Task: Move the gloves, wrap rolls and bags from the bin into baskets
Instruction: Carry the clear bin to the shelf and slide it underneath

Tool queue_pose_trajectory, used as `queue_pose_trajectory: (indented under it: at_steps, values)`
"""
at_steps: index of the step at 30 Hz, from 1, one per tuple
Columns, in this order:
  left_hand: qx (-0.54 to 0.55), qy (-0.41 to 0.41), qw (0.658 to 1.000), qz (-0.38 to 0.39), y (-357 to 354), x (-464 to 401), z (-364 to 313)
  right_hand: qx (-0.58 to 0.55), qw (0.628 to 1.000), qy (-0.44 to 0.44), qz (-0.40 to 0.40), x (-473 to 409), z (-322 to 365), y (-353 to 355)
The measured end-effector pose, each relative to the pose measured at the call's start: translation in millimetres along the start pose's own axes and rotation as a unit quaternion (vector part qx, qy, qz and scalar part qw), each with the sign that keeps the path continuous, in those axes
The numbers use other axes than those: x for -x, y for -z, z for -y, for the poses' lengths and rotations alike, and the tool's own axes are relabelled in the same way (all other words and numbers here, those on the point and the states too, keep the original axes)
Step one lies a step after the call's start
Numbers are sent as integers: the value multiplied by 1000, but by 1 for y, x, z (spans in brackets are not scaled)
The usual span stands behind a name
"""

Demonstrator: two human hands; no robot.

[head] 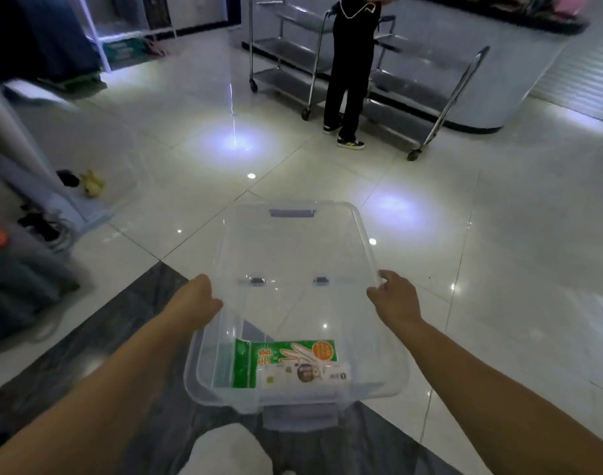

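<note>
Clear rectangular plastic bin held off floor, long axis running away from body. Left hand curled on left rim, right hand clamped on right rim, thumb inside. Green-and-white printed packet seen flat at near end, behind both sets of fingers, roughly midway between them; neither hand judged clearly nearer. No baskets seen.

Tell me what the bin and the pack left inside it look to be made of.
Bin: clear, glossy hard plastic by the look; floor tiles show through its walls, and its handles are lilac. Pack: seems thin printed plastic film, green and white with an orange circle, lying flat with slight creases. Its contents cannot be told.
</note>
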State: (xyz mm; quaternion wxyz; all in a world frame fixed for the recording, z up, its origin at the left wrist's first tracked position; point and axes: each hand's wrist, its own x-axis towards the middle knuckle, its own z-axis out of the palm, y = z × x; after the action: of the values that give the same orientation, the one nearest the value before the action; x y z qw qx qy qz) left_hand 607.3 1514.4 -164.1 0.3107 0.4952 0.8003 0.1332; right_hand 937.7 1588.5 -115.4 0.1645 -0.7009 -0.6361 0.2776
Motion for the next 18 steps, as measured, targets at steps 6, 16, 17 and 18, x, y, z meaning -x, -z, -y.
queue_pose_trajectory:
  at_steps: [6,16,17,18]
  values:
    - [0,40,999,-30,37,-119,-6,1,1000,25,17,-134,60,-35]
    - [66,58,994,-64,158,-341,-12,-10,1000,26,14,-340,210,-96]
    - [74,64,993,-73,169,-360,-13,-12,999,26,15,-357,224,-99]
    - [78,69,991,-82,179,-379,-15,-14,999,26,14,-375,238,-103]
